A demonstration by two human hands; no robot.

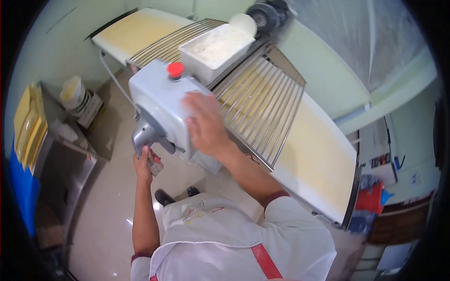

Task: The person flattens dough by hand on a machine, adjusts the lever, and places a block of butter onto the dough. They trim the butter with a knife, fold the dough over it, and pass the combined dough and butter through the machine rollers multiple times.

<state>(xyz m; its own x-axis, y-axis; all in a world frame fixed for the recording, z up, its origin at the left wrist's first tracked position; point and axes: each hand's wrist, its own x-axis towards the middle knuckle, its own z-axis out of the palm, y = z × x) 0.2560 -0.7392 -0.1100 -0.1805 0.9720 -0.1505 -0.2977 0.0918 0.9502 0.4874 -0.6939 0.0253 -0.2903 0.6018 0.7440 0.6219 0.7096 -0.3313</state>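
A dough sheeter with a light grey housing (161, 91) stands in front of me. My left hand (143, 165) is wrapped round the lower end of its grey lever (146, 135), at the near left side. My right hand (206, 122), blurred by motion, is over the near right edge of the housing with thumb and fingers apart and nothing in them. A red knob button (176, 70) sits on top of the housing. Under the right-hand wire guard (267, 110), a yellowish sheet of dough (251, 89) lies on the belt.
A white tub of flour (213, 49) rests on the machine, with a motor (265, 18) behind it. Belts extend left (140, 29) and right (323, 154). At left stands a metal table (77, 173); a bucket (75, 93) is near the wall. A red bucket (370, 197) is at right.
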